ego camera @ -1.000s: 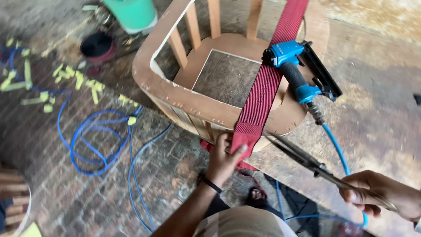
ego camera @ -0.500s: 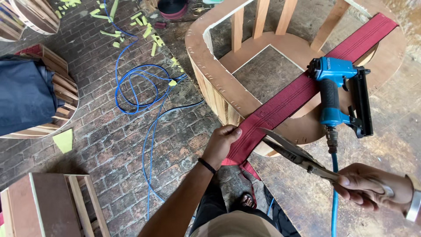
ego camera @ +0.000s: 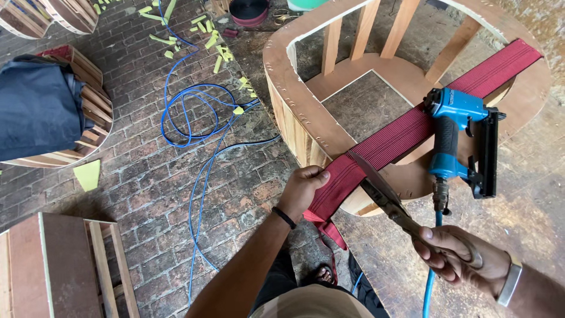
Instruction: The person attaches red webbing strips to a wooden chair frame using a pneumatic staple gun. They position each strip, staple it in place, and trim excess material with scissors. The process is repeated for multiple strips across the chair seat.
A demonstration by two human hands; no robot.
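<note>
A red webbing strap (ego camera: 412, 126) runs diagonally across a round wooden chair frame (ego camera: 294, 100) and hangs over its near rim. My left hand (ego camera: 303, 188) grips the strap's hanging end at the rim. My right hand (ego camera: 456, 256) holds large metal scissors (ego camera: 385, 194), whose blades lie against the strap just right of my left hand. A blue pneumatic staple gun (ego camera: 456, 138) rests on the frame beside the strap.
A blue air hose (ego camera: 197, 112) coils over the brick floor. Yellow foam scraps (ego camera: 209, 41) lie scattered at the top. Other wooden frames stand at the left, one with a dark cloth (ego camera: 38, 109) over it, and a wooden box (ego camera: 59, 265) sits bottom left.
The view has shifted left and closer. The scissors have moved up from below the frame to the strap. My left hand still grips the strap end.
</note>
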